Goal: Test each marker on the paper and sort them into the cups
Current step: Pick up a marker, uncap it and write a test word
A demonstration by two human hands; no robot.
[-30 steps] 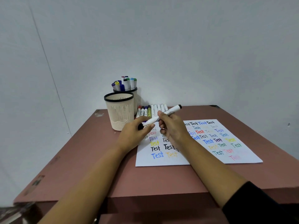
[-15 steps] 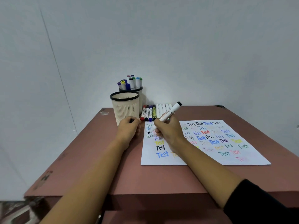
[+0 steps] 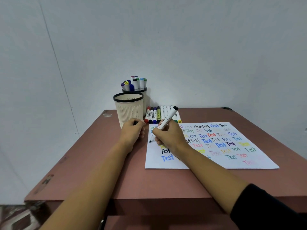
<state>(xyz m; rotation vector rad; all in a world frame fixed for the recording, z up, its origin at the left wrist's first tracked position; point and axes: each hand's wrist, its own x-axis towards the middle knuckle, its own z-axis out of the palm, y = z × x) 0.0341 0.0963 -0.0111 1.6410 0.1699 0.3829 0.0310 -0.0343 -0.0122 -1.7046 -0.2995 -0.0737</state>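
Note:
My right hand [image 3: 169,136] grips an uncapped white marker [image 3: 167,120] with a black end, its black tip touching the left part of the white paper [image 3: 216,161], which is covered with coloured "Test" words. My left hand [image 3: 132,133] rests on the table beside the paper's left edge, fingers curled round the marker's small black cap [image 3: 135,122]. A cream cup [image 3: 128,108] with a black rim stands just behind that hand, nothing showing above its rim. A second cup [image 3: 146,98] behind it holds several markers. A row of markers [image 3: 157,114] lies on the table behind the paper.
The reddish-brown table [image 3: 132,180] stands in a corner of grey walls. Its front edge is close to me and its left edge drops off beyond the cups. A black sleeve covers my right upper arm at the lower right.
My left hand pulled the cap off and settled left of the paper. My right hand swung the marker tip down onto the paper.

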